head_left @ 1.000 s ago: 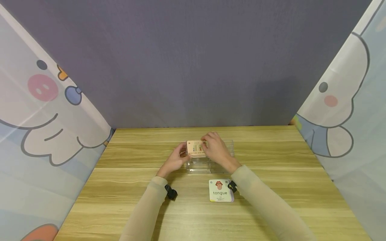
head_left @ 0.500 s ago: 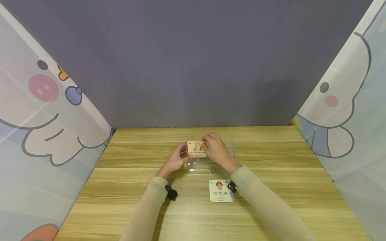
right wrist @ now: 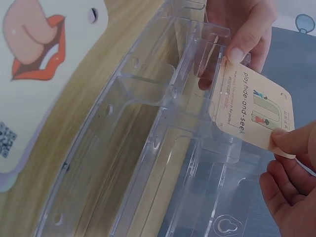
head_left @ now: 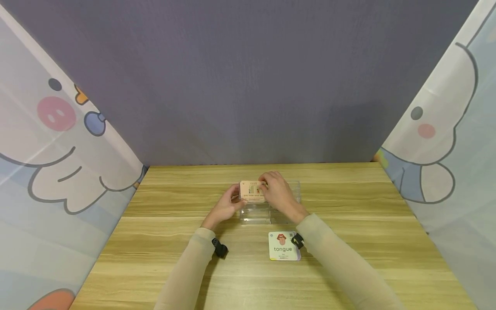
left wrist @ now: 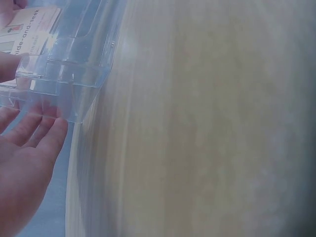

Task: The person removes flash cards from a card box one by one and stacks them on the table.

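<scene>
A peach flash card (head_left: 249, 189) reading "play hide-and-seek" lies at the left end of a clear plastic tiered holder (head_left: 255, 215). Pinched between thumb and fingers, its right corner is held by my right hand (head_left: 277, 191). My left hand (head_left: 226, 204) grips the holder's left end, thumb over the card's lower left corner and fingers behind the clear wall. In the right wrist view the left thumb (right wrist: 242, 47) presses that corner of the card (right wrist: 256, 106). More card edges show under it. The left wrist view shows the fingers (left wrist: 52, 140) at the plastic's outer side.
A white "tongue" flash card (head_left: 282, 245) lies on the wooden table (head_left: 155, 245) in front of the holder, close to the right wrist, with another card's edge under it. A grey partition (head_left: 248, 86) rises behind the table, and printed cloth panels stand on both sides.
Both hands stay in almost the same place on the card and holder. The printed face of the peach card has shifted slightly under the fingers.
</scene>
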Demonstrator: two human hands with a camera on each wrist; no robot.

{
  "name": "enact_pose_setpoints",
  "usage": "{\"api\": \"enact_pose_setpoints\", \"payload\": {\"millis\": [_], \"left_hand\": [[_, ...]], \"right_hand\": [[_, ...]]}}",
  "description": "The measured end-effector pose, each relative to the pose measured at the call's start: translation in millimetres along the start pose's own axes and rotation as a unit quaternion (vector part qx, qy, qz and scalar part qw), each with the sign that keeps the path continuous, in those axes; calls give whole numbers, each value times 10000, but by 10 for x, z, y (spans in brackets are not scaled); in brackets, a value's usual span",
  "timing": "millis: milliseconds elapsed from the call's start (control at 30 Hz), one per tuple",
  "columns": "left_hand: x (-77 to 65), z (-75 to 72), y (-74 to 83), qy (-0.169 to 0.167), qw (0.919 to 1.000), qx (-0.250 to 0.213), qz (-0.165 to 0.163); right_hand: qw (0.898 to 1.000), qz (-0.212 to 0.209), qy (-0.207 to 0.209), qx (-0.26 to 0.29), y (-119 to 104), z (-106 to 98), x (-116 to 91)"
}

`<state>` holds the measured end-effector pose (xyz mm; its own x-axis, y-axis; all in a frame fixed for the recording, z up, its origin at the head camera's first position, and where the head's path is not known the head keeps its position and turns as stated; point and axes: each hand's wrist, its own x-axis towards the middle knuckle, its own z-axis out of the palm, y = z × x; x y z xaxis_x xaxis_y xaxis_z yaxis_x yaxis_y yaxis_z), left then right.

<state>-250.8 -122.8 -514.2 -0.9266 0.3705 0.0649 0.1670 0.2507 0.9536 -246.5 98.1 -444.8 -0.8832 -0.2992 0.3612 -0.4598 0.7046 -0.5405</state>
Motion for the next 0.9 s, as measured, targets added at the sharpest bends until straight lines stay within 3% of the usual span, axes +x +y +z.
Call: {"api": "enact_pose_setpoints", "payload": {"millis": [467, 900], "left_hand": [[-6, -5, 13, 53, 9999, 129, 37], [-6, -1, 7, 35, 9999, 103, 71]], "right_hand": [[9994, 69, 263, 198, -11, -30, -10], [9952, 313, 267, 887, -1, -64, -9]]}}
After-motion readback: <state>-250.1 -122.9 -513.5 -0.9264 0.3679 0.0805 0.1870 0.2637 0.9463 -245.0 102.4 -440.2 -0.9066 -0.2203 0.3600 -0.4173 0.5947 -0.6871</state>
